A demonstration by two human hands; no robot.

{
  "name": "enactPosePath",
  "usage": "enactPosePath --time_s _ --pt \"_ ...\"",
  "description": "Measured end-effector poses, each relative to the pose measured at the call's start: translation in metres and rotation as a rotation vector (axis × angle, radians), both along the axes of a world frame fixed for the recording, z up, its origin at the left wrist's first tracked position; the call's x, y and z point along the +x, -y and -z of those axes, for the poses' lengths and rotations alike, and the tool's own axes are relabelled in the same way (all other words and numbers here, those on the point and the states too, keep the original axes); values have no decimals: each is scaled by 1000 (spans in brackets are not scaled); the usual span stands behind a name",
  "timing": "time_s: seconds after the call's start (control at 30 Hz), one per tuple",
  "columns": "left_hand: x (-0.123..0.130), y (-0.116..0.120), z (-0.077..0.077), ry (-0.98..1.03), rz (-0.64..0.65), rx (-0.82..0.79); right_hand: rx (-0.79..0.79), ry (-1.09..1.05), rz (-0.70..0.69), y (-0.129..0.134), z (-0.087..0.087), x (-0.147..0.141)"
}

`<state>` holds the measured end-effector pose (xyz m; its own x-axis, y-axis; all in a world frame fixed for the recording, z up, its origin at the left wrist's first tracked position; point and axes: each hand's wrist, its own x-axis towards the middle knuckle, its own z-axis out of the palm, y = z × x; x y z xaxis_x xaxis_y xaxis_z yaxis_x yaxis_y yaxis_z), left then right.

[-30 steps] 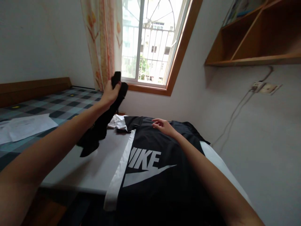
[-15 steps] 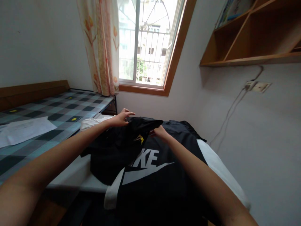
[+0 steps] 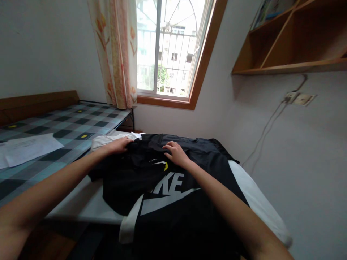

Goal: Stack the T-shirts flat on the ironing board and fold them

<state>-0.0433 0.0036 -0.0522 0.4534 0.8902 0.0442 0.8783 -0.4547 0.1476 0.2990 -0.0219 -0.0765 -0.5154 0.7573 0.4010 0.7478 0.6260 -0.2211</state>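
A black garment (image 3: 127, 184) with a small white and yellow print lies loosely over a larger black Nike garment (image 3: 187, 224) with grey lettering and a swoosh. My left hand (image 3: 121, 144) rests on the far left edge of the upper garment, beside a white cloth (image 3: 101, 142), its fingers stretched out. Over the upper garment's right part is my right hand (image 3: 176, 153), with thumb and fingers apart and palm down. Whether its fingertips touch the fabric I cannot tell. The Nike garment hangs over the near edge of the white surface.
The clothes lie on a white-covered surface (image 3: 89, 200). To the left stands a bed with a checked mattress (image 3: 67, 124), papers (image 3: 32, 148) on it. A curtain (image 3: 119, 54) and window are ahead; a wooden shelf (image 3: 287, 66) and wall socket (image 3: 298, 98) are at right.
The raised part of the upper garment has come down flat. My left hand has moved left and lower; my right hand has come out from under the fabric's edge and opened.
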Motion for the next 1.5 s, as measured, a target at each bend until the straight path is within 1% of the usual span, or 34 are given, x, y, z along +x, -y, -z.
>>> enactPosePath --time_s 0.07,0.13,0.2,0.3,0.4,0.5,0.57,0.63,0.7,0.73,0.77,0.83,0.87,0.9,0.93,0.97,1.0,1.07,1.1,1.13,1.2,1.27,1.33,1.4,1.5 --pt "-2 1 -4 25 -22 32 -8 177 -33 5 -1 -21" --pt "-5 4 -9 61 -61 68 -70 314 -8 6 -1 -36" --pt "-9 8 -13 91 -104 101 -136 399 32 4 -2 -42" --pt "-14 18 -17 120 -143 124 -165 430 67 -1 -3 -41" --pt "-13 24 -16 177 -123 118 -129 402 112 -3 -4 -33" --pt "-7 21 -17 220 -120 110 -41 318 198 -3 -5 -26" --pt "-1 16 -21 295 -160 167 -1 185 266 -3 -6 -24" --pt "7 11 -29 437 -216 256 -64 0 333 -5 -7 -24" --pt "14 12 -43 638 -252 275 -196 -192 396 -9 -10 -23" --pt "18 15 -50 740 -245 224 -256 -284 415 -12 -12 -23" --pt "20 20 -57 822 -217 130 -298 -371 424 -16 -15 -22" --pt "25 31 -71 882 -100 -153 -315 -544 383 -22 -24 -22" --pt "28 35 -76 867 -28 -287 -300 -634 329 -25 -30 -22" --pt "31 37 -80 841 35 -378 -284 -721 254 -27 -36 -24" --pt "34 37 -83 821 80 -407 -275 -799 162 -27 -43 -26" --pt "38 35 -84 817 104 -372 -281 -864 58 -25 -50 -30" --pt "43 32 -85 821 114 -297 -309 -914 -53 -21 -58 -35" --pt "55 22 -83 827 139 -151 -419 -970 -256 -9 -72 -46" --pt "61 17 -82 821 178 -138 -484 -987 -340 -2 -78 -52" --pt "68 13 -80 812 231 -169 -542 -1002 -409 5 -83 -57" --pt "81 10 -77 785 332 -311 -614 -1033 -491 16 -89 -65" --pt "92 9 -74 760 364 -418 -638 -1066 -484 20 -90 -67" --pt "100 9 -71 746 339 -446 -653 -1100 -408 17 -87 -64" --pt "104 7 -70 741 304 -414 -649 -1133 -326 12 -79 -57" --pt "103 2 -72 767 263 -275 -559 -1164 -214 8 -65 -41"
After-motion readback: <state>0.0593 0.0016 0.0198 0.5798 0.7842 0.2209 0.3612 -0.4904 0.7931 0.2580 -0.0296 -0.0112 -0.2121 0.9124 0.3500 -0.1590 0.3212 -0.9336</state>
